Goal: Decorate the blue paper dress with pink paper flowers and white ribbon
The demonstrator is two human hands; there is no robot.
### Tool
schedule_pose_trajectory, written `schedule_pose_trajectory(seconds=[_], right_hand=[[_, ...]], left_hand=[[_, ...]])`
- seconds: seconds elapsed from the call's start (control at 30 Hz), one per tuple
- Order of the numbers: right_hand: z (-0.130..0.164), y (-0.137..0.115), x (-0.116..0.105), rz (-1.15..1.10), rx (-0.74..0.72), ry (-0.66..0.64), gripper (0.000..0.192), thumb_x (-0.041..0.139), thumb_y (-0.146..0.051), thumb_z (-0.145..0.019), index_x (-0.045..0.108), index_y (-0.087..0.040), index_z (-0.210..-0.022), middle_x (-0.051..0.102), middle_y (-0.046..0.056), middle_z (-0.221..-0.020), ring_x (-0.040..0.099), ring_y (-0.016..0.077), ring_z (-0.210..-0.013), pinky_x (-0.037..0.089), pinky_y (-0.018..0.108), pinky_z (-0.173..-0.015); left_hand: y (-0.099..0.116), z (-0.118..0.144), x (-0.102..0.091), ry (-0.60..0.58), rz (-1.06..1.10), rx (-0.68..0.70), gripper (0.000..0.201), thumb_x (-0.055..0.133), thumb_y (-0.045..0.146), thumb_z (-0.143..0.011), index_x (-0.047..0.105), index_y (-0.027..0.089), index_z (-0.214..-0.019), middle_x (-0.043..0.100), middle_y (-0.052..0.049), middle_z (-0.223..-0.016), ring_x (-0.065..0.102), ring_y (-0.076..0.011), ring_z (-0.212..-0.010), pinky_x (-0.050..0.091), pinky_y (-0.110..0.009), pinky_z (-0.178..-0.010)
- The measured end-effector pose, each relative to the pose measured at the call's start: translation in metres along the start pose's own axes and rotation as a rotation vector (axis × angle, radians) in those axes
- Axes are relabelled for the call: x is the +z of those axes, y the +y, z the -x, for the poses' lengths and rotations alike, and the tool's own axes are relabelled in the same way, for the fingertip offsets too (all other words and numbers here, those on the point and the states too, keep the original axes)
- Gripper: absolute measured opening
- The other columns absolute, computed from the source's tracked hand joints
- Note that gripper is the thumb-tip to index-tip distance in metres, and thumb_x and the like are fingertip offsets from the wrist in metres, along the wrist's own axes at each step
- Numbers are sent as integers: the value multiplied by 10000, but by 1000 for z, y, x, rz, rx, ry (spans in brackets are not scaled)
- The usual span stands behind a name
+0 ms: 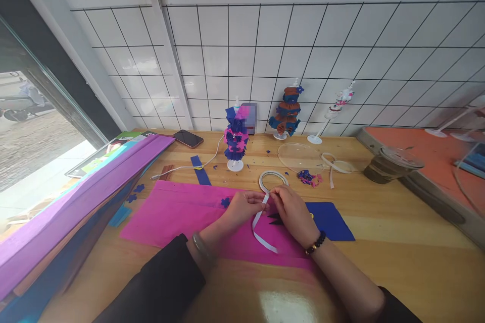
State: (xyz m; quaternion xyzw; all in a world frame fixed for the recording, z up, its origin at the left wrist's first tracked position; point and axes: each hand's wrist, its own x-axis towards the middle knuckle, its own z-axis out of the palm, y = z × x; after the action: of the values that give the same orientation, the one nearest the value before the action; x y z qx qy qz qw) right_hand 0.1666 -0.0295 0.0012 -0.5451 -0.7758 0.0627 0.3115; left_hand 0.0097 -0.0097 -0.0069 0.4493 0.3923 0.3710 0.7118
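A narrow white strip of tape (259, 238) hangs in a curl between my hands, its loose end near the pink paper. My left hand (242, 210) pinches it near the upper part, thumb against fingers. My right hand (294, 214) is closed at the strip's top end, fingertips together. Just behind the fingers lies a roll of tape (261, 177). Beneath both hands spreads a pink sheet of paper (182, 212). Dark pointed blades, looking like scissors (276, 219), stick out under my right hand, which hides the rest. Blue paper (333, 222) lies right of that hand.
Small dolls in ruffled paper dresses, one blue and pink (235, 136), one brown and blue (288, 113), stand by the tiled wall. A phone (188, 138) lies back left. Stacked coloured paper (94, 186) fills the left side. A drink cup (390, 165) stands right.
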Motion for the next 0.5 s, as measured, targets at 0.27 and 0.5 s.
schedule_pose_trajectory(seconds=[0.27, 0.5], right_hand=[[1, 2, 2, -183, 54, -26, 214, 344, -293, -907, 513, -202, -813, 579, 59, -809, 534, 185, -759, 423, 312, -691], [1, 1, 5, -197, 58, -55, 205, 354, -284, -909, 527, -196, -845, 582, 64, -829, 536, 189, -784, 426, 325, -711]], left_hand=[[7, -3, -2, 113, -191, 70, 190, 656, 252, -653, 619, 112, -776, 628, -38, -685, 587, -120, -606, 485, -248, -568], [16, -5, 2, 110, -621, 341, 202, 511, 250, -753, 683, 145, -776, 662, -30, -733, 578, -138, -711, 440, -245, -666]])
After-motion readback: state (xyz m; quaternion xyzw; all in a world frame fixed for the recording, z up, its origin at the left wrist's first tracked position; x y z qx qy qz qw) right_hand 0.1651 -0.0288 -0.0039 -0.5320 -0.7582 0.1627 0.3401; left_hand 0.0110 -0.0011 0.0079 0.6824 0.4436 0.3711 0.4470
